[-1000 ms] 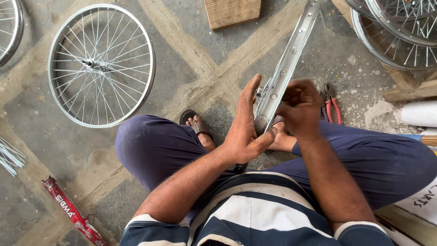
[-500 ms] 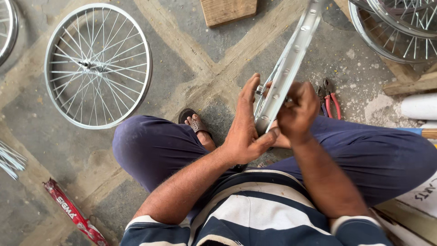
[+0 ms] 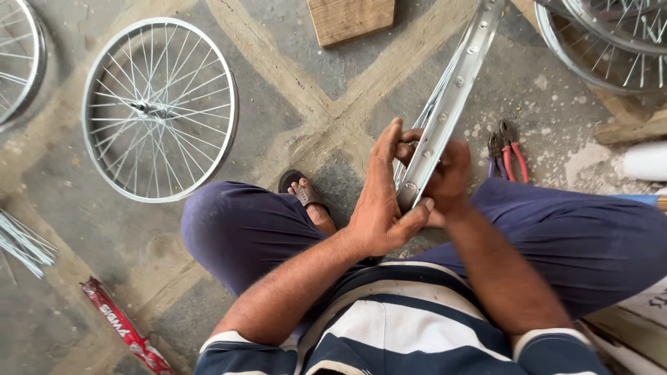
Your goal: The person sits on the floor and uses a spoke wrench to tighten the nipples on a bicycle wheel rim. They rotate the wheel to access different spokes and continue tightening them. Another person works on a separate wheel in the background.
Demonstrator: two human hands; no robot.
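Observation:
I sit cross-legged on a concrete floor with a silver bicycle wheel rim (image 3: 460,83) standing on edge between my knees, seen edge-on. My left hand (image 3: 381,201) presses flat against the rim's left side, thumb hooked under its lower end. My right hand (image 3: 445,177) grips the rim from the right, fingers curled over it near the spokes. The rim's lower end is hidden behind both hands.
A finished spoked wheel (image 3: 160,110) lies flat at the left, another wheel (image 3: 15,59) at the far left edge, more wheels (image 3: 611,42) top right. Red-handled pliers (image 3: 507,154) lie beside my right knee. A wooden block (image 3: 351,19), loose spokes (image 3: 21,243), a red packet (image 3: 125,326).
The rim has shifted slightly and my right hand has slid a little along it; the left hand stays pressed against the rim's side.

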